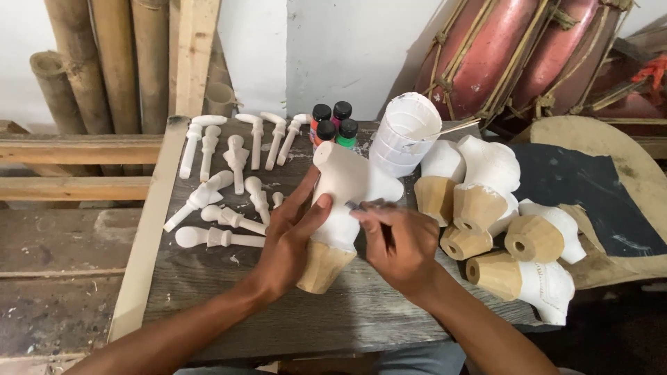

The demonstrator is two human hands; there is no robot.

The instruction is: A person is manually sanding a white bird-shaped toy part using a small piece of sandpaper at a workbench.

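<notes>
- Left hand [288, 239] clasps the chalky white carved figure [344, 201], bare tan wood base down on the grey plank bench [208, 298]
- Long axis leans upward, away
- Right hand [399, 243] pinches at its side, touching

- This was a craft workshop, rough and handmade all over.
- A weathered plank desk [278, 319] carried rows of white-primed turned wooden pegs [229, 180] and half-painted carved wooden figures [500, 222].
- Small paint bottles [333, 123] with coloured contents stood at the back.
- Bamboo poles [104, 62] leaned on the wall, and rope-laced red drums [514, 48] stood behind.
</notes>
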